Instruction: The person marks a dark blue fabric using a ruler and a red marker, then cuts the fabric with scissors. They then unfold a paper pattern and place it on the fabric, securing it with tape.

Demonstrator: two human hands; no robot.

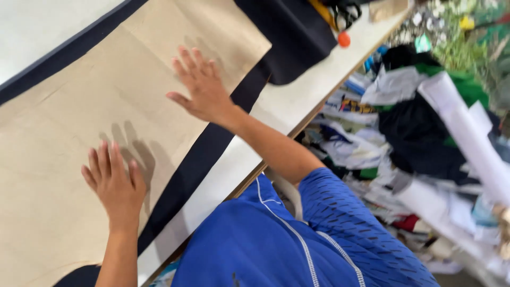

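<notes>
Both my hands are flat and open here, gripping nothing. My left hand presses palm-down on the big tan paper pattern, fingers spread, so the sheet is pinned against the dark fabric underneath and can't slide. My right hand is further up the same sheet, fingers splayed, and looks slightly lifted and blurred, so I can't tell whether it touches the paper or skims just above it. The pattern lies across the white tabletop, with the dark cloth showing as a band along its near edge and again along its far one, so the paper sits within the fabric's borders. An orange ball rests near the far end of the tabletop. Off the edge, to my right, is a heap of paper rolls and scraps, well apart from the work.
</notes>
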